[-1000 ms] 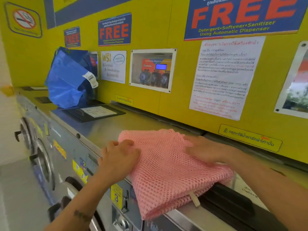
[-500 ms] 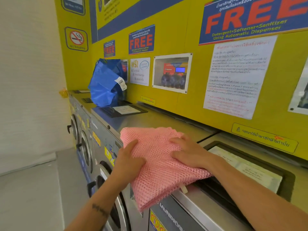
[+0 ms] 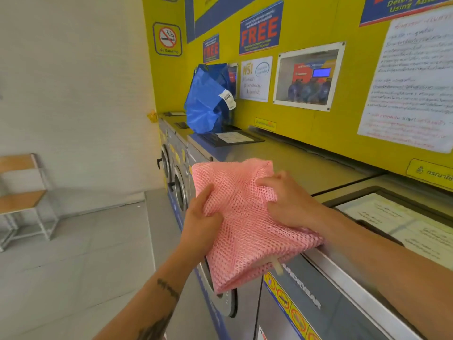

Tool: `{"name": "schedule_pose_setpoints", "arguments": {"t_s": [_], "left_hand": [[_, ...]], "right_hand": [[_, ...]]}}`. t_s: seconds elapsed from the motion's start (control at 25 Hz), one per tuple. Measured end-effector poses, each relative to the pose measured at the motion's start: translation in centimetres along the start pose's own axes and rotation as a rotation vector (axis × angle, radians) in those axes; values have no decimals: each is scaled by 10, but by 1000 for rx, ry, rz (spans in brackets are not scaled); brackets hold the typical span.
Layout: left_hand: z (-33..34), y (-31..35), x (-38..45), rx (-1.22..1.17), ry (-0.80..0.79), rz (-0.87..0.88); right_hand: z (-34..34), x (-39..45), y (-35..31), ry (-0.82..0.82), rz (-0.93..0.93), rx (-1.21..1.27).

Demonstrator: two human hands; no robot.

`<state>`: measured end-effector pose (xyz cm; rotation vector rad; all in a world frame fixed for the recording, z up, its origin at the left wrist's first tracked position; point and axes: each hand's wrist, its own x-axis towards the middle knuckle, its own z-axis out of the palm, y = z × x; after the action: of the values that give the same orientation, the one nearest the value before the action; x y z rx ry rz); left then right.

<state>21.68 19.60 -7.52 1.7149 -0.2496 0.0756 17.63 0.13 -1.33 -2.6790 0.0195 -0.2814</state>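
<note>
At the front top edge of the nearest washing machine (image 3: 306,305), the left hand (image 3: 202,220) grips the left side of a folded pink mesh laundry bag (image 3: 245,239), thumb lying on top and the fingers tucked out of sight beneath the mesh. The right hand (image 3: 291,204) sits on the bag's upper face with its fingers bent and digging into the netting, which bunches under them. The bag lies across that machine's front edge: its far end is over the metal top and its lower corner hangs down in front of the round door (image 3: 221,300), where a pale tab sticks out of the fold. To the right on the machine's top, beside the right forearm, a printed instruction sheet (image 3: 382,214) lies in a dark recessed frame. Farther along the row from this machine, a blue plastic bag (image 3: 206,104) with a white label stands upright on another washer, leaning against the yellow wall (image 3: 318,128). Above the machine, that wall carries a "FREE" poster (image 3: 259,30), a framed window (image 3: 308,77) and a no-smoking sign (image 3: 167,39). Well to the left of the machine, across the tiled floor, a wooden chair (image 3: 22,200) stands by the white wall.
</note>
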Motion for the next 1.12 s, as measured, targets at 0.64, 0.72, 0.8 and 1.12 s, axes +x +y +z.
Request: {"name": "schedule_pose_setpoints", "arguments": {"t_s": [0.64,0.72,0.8,1.12], "left_hand": [[-293,-251,-2,175,-131,-165],[-322,-300,-19,204,-164,-244],[-346,-340,-36,265,-229,-305],[-381,-460,-66,498,-420,-505]], "right_hand": [[394,5,-156,2,147,321],[457,-13,-167,-84,246,364],[505,-33,-181,-178,350,394],[612,-67,-193,-382,511,337]]}}
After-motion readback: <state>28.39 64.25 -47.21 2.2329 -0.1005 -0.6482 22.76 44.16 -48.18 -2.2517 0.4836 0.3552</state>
